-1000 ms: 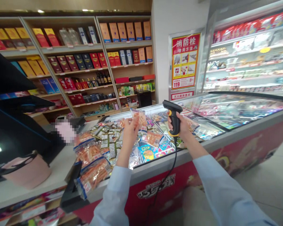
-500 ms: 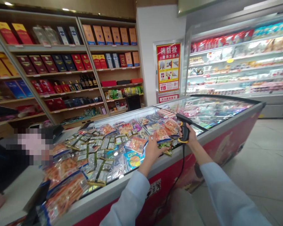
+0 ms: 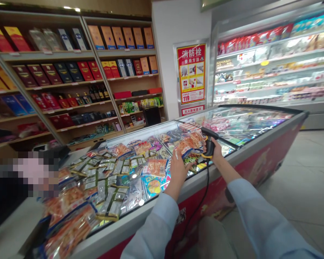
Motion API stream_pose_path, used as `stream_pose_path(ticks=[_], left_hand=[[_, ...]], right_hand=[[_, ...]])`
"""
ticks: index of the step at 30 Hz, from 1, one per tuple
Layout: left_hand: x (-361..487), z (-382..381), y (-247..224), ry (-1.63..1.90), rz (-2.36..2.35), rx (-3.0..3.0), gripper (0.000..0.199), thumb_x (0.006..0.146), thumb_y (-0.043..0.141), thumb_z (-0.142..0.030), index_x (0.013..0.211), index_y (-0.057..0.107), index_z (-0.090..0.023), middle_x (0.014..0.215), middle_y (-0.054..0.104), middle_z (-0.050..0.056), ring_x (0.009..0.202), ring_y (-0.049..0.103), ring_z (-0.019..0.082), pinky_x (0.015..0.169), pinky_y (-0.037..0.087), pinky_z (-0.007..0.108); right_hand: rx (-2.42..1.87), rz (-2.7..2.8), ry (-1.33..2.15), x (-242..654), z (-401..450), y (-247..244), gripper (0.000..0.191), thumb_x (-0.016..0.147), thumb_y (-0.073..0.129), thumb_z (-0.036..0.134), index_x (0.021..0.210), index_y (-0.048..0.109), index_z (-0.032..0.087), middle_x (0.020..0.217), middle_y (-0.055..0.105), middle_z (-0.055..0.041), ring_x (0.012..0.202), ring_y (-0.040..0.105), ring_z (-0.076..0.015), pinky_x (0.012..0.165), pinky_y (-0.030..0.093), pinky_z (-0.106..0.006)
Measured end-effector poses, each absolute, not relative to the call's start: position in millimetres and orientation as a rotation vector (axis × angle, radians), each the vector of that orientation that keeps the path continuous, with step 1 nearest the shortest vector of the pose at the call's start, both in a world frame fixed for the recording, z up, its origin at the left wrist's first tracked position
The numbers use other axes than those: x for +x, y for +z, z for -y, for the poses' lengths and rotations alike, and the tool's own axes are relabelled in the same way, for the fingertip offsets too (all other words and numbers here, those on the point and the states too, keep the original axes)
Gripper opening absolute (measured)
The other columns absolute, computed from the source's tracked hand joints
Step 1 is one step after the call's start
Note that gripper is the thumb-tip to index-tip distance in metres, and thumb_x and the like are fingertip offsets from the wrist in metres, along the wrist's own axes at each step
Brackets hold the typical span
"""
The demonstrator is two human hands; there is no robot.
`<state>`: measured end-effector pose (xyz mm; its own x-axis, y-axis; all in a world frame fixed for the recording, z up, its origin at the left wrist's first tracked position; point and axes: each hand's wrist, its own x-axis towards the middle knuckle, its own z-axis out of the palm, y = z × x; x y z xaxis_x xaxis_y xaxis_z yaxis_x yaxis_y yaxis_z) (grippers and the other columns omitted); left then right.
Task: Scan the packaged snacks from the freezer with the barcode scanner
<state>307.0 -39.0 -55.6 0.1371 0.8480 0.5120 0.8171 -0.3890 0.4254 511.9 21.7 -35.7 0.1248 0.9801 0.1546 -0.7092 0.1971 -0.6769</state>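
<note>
My right hand (image 3: 216, 151) is wrapped round the handle of a black and yellow barcode scanner (image 3: 210, 146), held over the near edge of the chest freezer (image 3: 261, 144). A cable (image 3: 203, 196) hangs from the handle. My left hand (image 3: 177, 172) has its fingers stretched out and the thumb apart. Its fingertips are at the near side of a clear packet of orange-brown food (image 3: 187, 144); whether they touch it I cannot tell. Under the thumb lies a green packet (image 3: 191, 160). Left of this hand lies another orange packet (image 3: 156, 166) on the glass.
Several green-and-clear packets (image 3: 115, 201) and larger orange packets (image 3: 72, 225) cover the freezer's left part. A person's blurred-out shape (image 3: 32, 172) is at the far left. Shelves of boxes (image 3: 78, 82) stand behind, and a lit refrigerated display (image 3: 272, 72) at the right.
My left hand has moved slightly right, its fingers pointing more upward. The scanner in my right hand has shifted a little. The view has turned slightly.
</note>
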Motion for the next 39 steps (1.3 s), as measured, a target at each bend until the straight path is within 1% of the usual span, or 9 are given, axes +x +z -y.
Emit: stream_pose_path(ticks=[6, 14, 21, 25, 30, 32, 35, 37, 39], left_hand=[[305.6, 41.7, -56.7, 1.276, -1.730, 2.278, 0.072, 0.087, 0.055, -0.050, 0.143, 0.032, -0.011, 0.145, 0.040, 0.025, 0.136, 0.042, 0.034, 0.106, 0.042, 0.045], [289.0, 54.8, -36.6, 1.465, -1.625, 2.169, 0.052, 0.094, 0.041, -0.045, 0.134, 0.041, -0.012, 0.139, 0.043, 0.023, 0.133, 0.044, 0.030, 0.106, 0.041, 0.045], [217.0, 58.2, 24.4, 1.812, -1.581, 2.105, 0.041, 0.094, 0.043, -0.044, 0.124, 0.046, -0.017, 0.128, 0.048, 0.017, 0.126, 0.047, 0.026, 0.106, 0.039, 0.045], [160.9, 62.6, 53.4, 1.927, -1.657, 2.107, 0.033, 0.093, 0.048, -0.040, 0.117, 0.049, -0.018, 0.120, 0.053, 0.014, 0.118, 0.052, 0.025, 0.103, 0.041, 0.043], [112.2, 60.1, 30.8, 1.662, -1.738, 1.973, 0.035, 0.081, 0.065, -0.034, 0.110, 0.055, -0.018, 0.109, 0.060, 0.011, 0.097, 0.062, 0.023, 0.091, 0.048, 0.042], [103.0, 57.3, 12.5, 1.396, -1.683, 1.896, 0.049, 0.071, 0.075, -0.034, 0.112, 0.055, -0.017, 0.112, 0.061, 0.011, 0.091, 0.064, 0.022, 0.085, 0.051, 0.038], [96.9, 53.4, -9.8, 1.053, -1.635, 1.873, 0.075, 0.059, 0.084, -0.037, 0.124, 0.054, -0.018, 0.122, 0.059, 0.015, 0.095, 0.064, 0.023, 0.085, 0.051, 0.035], [96.3, 50.3, -20.1, 0.933, -1.653, 1.899, 0.079, 0.061, 0.082, -0.040, 0.131, 0.051, -0.019, 0.120, 0.061, 0.015, 0.096, 0.065, 0.024, 0.087, 0.050, 0.035], [96.9, 46.2, -28.5, 0.901, -1.702, 1.892, 0.072, 0.067, 0.077, -0.044, 0.130, 0.052, -0.019, 0.110, 0.067, 0.012, 0.094, 0.065, 0.024, 0.087, 0.049, 0.035]], right_hand=[[-0.476, 0.670, 1.291, 512.3, -18.9, -37.1, 0.029, 0.074, 0.064, 0.047, 0.079, 0.056, 0.020, 0.058, 0.056, 0.0022, 0.040, 0.048, -0.0103, 0.034, 0.039, -0.021], [-0.485, 0.682, 1.290, 509.9, -7.4, -26.5, 0.031, 0.076, 0.065, 0.049, 0.078, 0.056, 0.019, 0.058, 0.055, 0.0029, 0.039, 0.048, -0.0094, 0.033, 0.040, -0.020], [-0.403, 0.840, 1.249, 490.3, 6.2, 12.2, 0.031, 0.077, 0.064, 0.047, 0.088, 0.060, 0.019, 0.060, 0.056, 0.0028, 0.040, 0.048, -0.0095, 0.034, 0.040, -0.020], [-0.351, 0.914, 1.312, 453.7, 11.7, 33.8, 0.029, 0.078, 0.063, 0.048, 0.086, 0.058, 0.021, 0.060, 0.056, 0.0026, 0.039, 0.047, -0.0096, 0.034, 0.038, -0.020], [-0.357, 1.037, 1.467, 388.4, 10.8, 27.9, 0.030, 0.078, 0.061, 0.050, 0.085, 0.057, 0.021, 0.056, 0.056, 0.0021, 0.037, 0.047, -0.0110, 0.034, 0.039, -0.022], [-0.396, 1.072, 1.545, 361.8, 8.9, 17.9, 0.030, 0.079, 0.061, 0.050, 0.084, 0.058, 0.021, 0.054, 0.056, 0.0016, 0.037, 0.048, -0.0120, 0.033, 0.039, -0.022], [-0.458, 1.089, 1.690, 328.6, 6.5, 2.2, 0.030, 0.080, 0.060, 0.049, 0.078, 0.059, 0.019, 0.047, 0.054, 0.0010, 0.035, 0.046, -0.0118, 0.033, 0.039, -0.022], [-0.478, 1.072, 1.771, 313.1, 5.2, -6.6, 0.032, 0.080, 0.059, 0.049, 0.073, 0.058, 0.019, 0.044, 0.052, 0.0009, 0.034, 0.045, -0.0114, 0.033, 0.038, -0.022], [-0.486, 1.025, 1.820, 303.4, 3.8, -13.8, 0.033, 0.080, 0.059, 0.050, 0.071, 0.057, 0.019, 0.043, 0.051, 0.0010, 0.034, 0.045, -0.0111, 0.033, 0.037, -0.021]])
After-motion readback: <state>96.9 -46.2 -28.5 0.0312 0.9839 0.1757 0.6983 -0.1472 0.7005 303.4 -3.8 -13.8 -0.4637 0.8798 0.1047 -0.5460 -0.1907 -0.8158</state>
